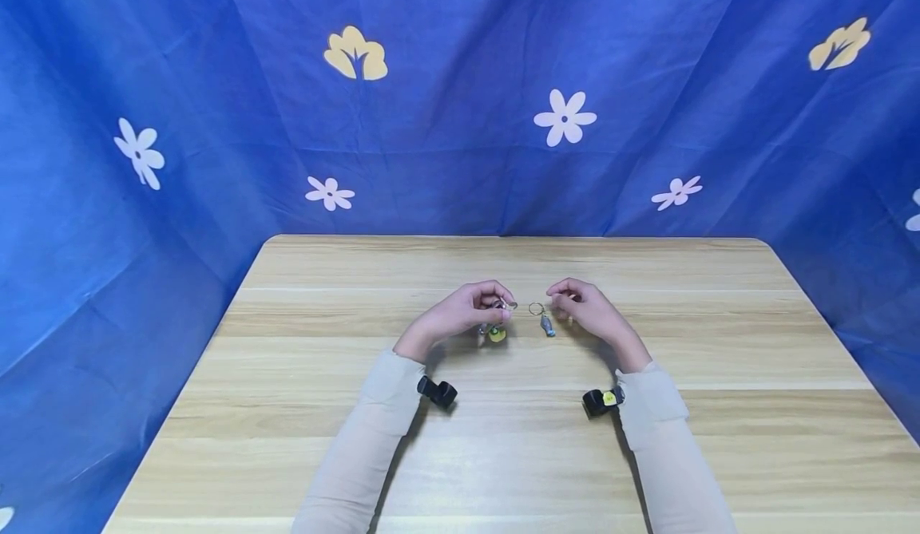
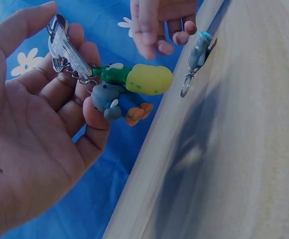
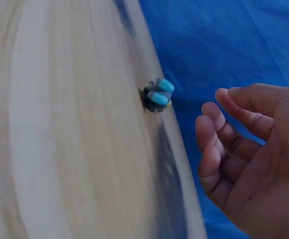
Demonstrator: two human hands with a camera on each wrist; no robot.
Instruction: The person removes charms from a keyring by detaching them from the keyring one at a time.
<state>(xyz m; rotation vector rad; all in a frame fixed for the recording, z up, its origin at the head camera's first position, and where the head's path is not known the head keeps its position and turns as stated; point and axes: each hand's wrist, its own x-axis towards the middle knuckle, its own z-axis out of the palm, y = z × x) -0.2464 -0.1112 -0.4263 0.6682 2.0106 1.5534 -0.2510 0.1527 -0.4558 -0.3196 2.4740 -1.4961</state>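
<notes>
1. Keychain bunch (image 2: 112,74), in the grasp of the left hand (image 2: 32,124): thumb and forefinger pinch its metal clasp (image 2: 67,49), while the other fingers curve loosely behind.
2. Below those fingertips dangle a green-and-yellow charm (image 2: 149,79) and a grey-blue figure (image 2: 104,97) with orange feet (image 2: 137,114). The green-and-yellow charm's long axis runs away from the fingers, yellow end toward the tabletop; the figure's feet angle the same way.
3. The bunch looks light, its clasp stiff and probably slick, its charms likely rubbery and hard to break. The clasp offers the surest hold; gripped by a charm, the rest would likely swing on its links.
4. Across from the left fingertips, a grey charm (image 2: 198,54) lies on the wooden table (image 1: 517,454), just beside the right fingers and apart from them. Its long axis slants from split ring (image 1: 536,303) to blue feet, the feet pointing toward the person.
5. It too appears light and firm; the body should suit a fingertip pinch, the thin ring a finer one.
6. Beyond it, the right hand (image 3: 259,159) hovers with fingers relaxed and softly bent, grasping nothing.
</notes>
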